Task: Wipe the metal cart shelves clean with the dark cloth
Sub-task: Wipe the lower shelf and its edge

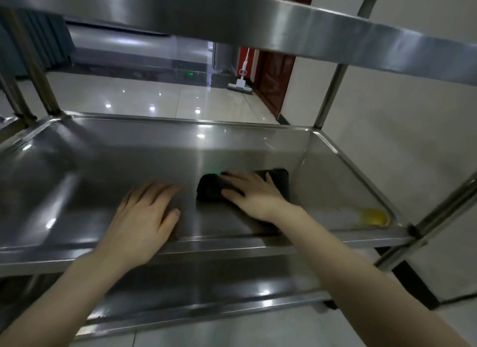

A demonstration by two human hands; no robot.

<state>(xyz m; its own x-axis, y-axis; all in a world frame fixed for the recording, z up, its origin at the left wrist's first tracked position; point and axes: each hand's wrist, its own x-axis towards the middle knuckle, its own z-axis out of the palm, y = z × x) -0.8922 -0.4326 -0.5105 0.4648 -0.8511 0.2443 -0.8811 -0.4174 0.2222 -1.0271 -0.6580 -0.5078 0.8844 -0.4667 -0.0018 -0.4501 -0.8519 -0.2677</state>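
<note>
The middle shelf [90, 166] of a stainless-steel cart fills the view. A dark cloth [280, 180] lies flat on its right half. My right hand [254, 195] presses down on the cloth with straight, spread fingers and covers most of it. My left hand [144, 212] rests flat on the bare metal to the left of the cloth, fingers straight. A yellow smear [374, 217] sits in the shelf's near right corner, apart from the cloth.
The top shelf [284, 26] hangs close overhead and the bottom shelf [206, 282] lies below. Upright posts [329, 96] stand at the corners. A white wall is close on the right. Beyond the cart are a glossy tiled floor and a mop [240, 84] by a red door.
</note>
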